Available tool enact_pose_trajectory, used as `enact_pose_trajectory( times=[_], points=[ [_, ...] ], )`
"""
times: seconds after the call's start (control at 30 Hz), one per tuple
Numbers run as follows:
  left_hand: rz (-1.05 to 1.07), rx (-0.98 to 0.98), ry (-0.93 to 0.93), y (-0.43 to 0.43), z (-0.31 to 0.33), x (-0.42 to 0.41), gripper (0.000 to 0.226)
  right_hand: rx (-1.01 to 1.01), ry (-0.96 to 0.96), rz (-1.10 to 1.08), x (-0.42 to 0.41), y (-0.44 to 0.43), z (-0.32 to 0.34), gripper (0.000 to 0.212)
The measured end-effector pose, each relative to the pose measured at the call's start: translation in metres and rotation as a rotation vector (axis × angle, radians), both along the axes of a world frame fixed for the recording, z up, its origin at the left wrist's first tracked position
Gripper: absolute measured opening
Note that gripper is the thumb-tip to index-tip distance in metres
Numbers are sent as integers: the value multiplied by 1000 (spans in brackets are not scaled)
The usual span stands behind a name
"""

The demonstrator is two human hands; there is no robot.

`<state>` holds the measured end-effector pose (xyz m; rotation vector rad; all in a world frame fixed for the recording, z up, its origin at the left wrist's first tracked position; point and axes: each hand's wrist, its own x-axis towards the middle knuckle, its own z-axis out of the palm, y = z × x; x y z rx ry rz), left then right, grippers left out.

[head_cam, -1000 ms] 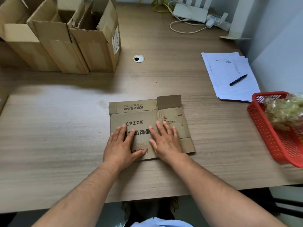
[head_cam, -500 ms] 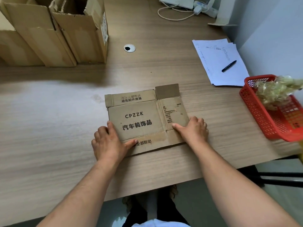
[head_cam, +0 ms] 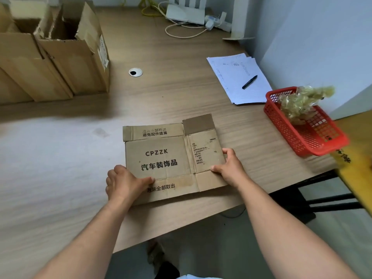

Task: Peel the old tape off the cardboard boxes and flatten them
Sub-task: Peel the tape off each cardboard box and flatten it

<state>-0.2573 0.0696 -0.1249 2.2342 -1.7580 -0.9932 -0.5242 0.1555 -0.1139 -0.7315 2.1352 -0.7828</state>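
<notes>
Flattened box [head_cam: 161, 158] lies flat near worktop [head_cam: 60, 158] front edge, gripped both sides.
L to R I see: open boxes [head_cam: 66, 63] upright far L; left hand [head_cam: 122, 184] grips its L edge, thumb on top; right hand [head_cam: 229, 168] grips R edge, thumb on top; papers [head_cam: 231, 77] w/ pen [head_cam: 249, 82]; red basket [head_cam: 281, 121] far R.

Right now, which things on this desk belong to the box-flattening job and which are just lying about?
Job: flattened box, held by left hand and right hand; upright boxes; red basket holding what looks like tape.
Lying about: papers, pen, white device.
</notes>
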Motion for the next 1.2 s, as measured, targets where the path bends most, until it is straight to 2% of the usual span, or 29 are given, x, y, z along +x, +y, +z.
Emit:
enact_pose_trajectory(
  times=[0.17, 0.33, 0.53, 0.67, 0.77, 0.9, 1.07, 1.2],
  points=[
    [-101, -54, 280, 41, 14, -37, 75, -201, -195, -147, -41, 58, 11, 56],
    [-259, -171, 378, 89, 46, -102, 83, -351, -264, -280, -99, 140, 31, 59],
    [-508, -283, 404, 171, 85, -200, 84, -456, -197, -436, -177, 267, 61, 61],
    [-688, -353, 442, 229, 98, -262, 67, -514, -149, -552, -232, 358, 77, 65],
    [-824, -386, 454, 270, 102, -307, 74, -559, -122, -635, -263, 424, 85, 61],
    [-940, -382, 484, 314, 100, -363, 69, -576, -70, -757, -292, 500, 89, 65],
    [-1043, -455, 430, 338, 95, -421, 54, -592, -78, -865, -322, 567, 87, 67],
    [-1113, -516, 384, 348, 89, -474, 59, -593, -53, -938, -358, 597, 84, 65]
  ],
)
